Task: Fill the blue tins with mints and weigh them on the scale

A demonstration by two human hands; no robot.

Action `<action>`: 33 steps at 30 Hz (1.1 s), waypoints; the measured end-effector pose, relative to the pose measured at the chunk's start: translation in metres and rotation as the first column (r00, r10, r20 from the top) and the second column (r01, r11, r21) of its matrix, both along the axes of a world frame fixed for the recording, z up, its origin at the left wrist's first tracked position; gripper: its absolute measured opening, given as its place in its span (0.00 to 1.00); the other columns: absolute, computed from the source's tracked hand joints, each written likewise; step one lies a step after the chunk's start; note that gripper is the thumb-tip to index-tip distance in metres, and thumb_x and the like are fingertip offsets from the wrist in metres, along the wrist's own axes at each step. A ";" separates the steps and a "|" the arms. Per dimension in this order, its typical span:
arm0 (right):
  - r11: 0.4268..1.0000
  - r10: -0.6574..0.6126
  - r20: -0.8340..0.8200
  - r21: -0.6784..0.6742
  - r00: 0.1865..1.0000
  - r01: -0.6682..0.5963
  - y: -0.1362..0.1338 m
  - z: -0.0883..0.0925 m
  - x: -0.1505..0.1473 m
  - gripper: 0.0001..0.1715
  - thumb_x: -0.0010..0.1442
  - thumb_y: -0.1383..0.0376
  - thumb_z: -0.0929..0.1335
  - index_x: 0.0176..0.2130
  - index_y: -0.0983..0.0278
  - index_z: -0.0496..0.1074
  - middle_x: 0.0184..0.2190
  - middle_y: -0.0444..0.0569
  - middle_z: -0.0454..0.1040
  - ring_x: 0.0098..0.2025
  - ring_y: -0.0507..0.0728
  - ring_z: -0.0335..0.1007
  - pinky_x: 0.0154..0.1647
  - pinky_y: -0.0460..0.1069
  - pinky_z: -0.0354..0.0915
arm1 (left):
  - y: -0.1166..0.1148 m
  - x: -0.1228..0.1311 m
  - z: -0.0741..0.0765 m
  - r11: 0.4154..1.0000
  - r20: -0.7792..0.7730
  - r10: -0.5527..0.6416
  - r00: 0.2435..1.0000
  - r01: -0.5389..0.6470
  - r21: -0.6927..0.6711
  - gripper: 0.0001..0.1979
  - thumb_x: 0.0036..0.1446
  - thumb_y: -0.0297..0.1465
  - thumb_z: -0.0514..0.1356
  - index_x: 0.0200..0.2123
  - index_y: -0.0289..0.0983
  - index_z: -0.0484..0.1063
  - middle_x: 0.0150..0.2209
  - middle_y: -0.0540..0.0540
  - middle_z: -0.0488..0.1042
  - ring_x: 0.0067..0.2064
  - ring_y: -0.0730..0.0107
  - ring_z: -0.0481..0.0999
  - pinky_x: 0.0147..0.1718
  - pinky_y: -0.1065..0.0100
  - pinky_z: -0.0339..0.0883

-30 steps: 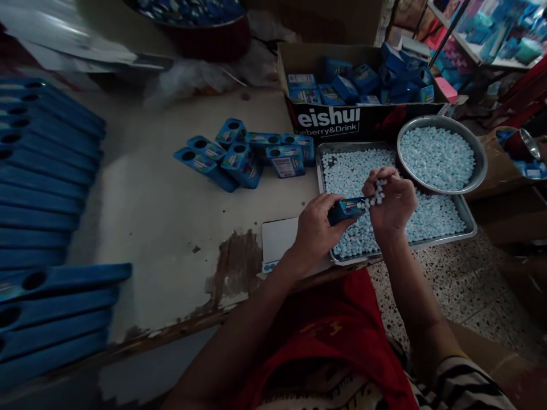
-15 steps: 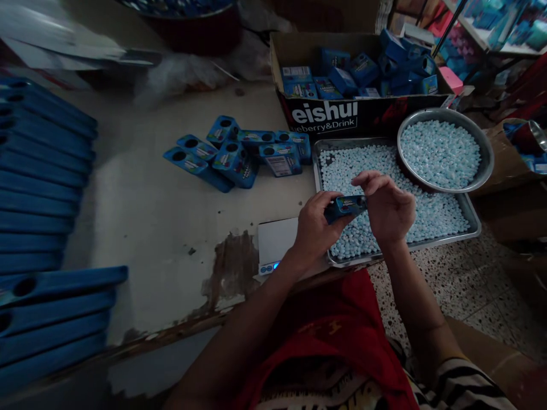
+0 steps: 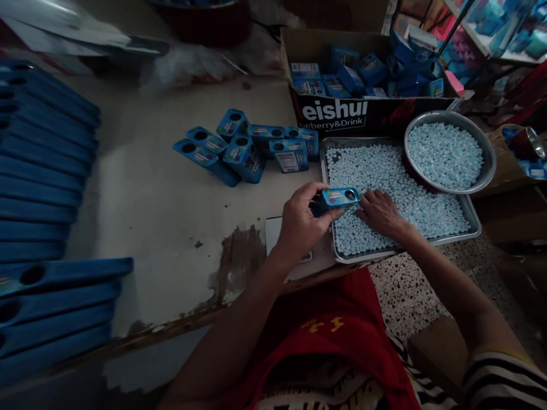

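Note:
A small blue candy box [image 3: 337, 197] with a round dark hole in its top is gripped in my left hand [image 3: 299, 219], thumb below and fingers above, tilted over the left edge of the metal tray [image 3: 339, 261]. Small pale blue and white candies [image 3: 371, 162] cover that tray. My right hand [image 3: 383, 213] reaches down among them, just right of the box, fingers bent together and fingertips partly hidden. Several similar blue boxes [image 3: 243, 156] with holes stand in a group on the table. A small white scale [image 3: 273, 230] lies partly behind my left wrist.
A round metal bowl [image 3: 444, 154] full of candies rests over the tray's back right corner. Behind it is a cardboard carton [image 3: 333, 114] of blue boxes. Rows of blue boxes [image 3: 38, 188] line the left side. The worn table edge [image 3: 171, 327] runs along the front.
My right hand has gone from raised beside the box, palm showing, down into the candies. My left hand still holds the box, now turned with its hole more visible. The view has shifted slightly.

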State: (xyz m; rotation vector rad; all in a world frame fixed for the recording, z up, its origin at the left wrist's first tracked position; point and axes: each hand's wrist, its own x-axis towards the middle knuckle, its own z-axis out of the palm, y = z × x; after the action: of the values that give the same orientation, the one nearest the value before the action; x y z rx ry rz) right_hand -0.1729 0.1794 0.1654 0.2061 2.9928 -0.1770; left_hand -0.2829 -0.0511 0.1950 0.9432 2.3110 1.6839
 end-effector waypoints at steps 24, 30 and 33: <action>-0.550 -0.774 0.257 -0.727 0.579 -0.412 0.013 0.037 -0.037 0.30 0.71 0.49 0.72 0.30 0.56 0.53 0.20 0.35 0.56 0.18 0.49 0.50 0.17 0.45 0.57 | 0.018 0.009 -0.022 0.993 0.198 -0.074 0.977 0.054 0.104 0.20 0.55 0.38 0.76 0.48 0.42 0.78 0.44 0.45 0.83 0.46 0.58 0.84 0.47 0.60 0.79; -0.736 -0.634 0.515 -0.630 0.577 -0.246 0.020 0.023 -0.012 0.12 0.75 0.63 0.66 0.36 0.58 0.64 0.24 0.37 0.67 0.20 0.46 0.61 0.20 0.40 0.61 | -0.045 -0.003 -0.039 0.968 0.402 -0.062 0.914 -0.043 0.248 0.27 0.51 0.45 0.77 0.50 0.42 0.75 0.41 0.49 0.82 0.43 0.62 0.83 0.45 0.62 0.81; -0.783 -0.531 0.619 -0.619 0.578 -0.056 0.010 0.019 -0.008 0.05 0.74 0.65 0.66 0.41 0.59 0.66 0.27 0.39 0.68 0.21 0.46 0.62 0.19 0.38 0.59 | -0.086 -0.005 -0.040 0.989 0.398 0.035 0.917 -0.089 0.117 0.27 0.52 0.45 0.77 0.51 0.42 0.77 0.41 0.49 0.83 0.43 0.62 0.83 0.44 0.64 0.80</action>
State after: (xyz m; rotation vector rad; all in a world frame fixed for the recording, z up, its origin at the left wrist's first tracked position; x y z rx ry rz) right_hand -0.1804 0.1897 0.1840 1.2739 0.7194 -3.0524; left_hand -0.2876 -0.1373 0.1547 0.4880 1.9997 1.8687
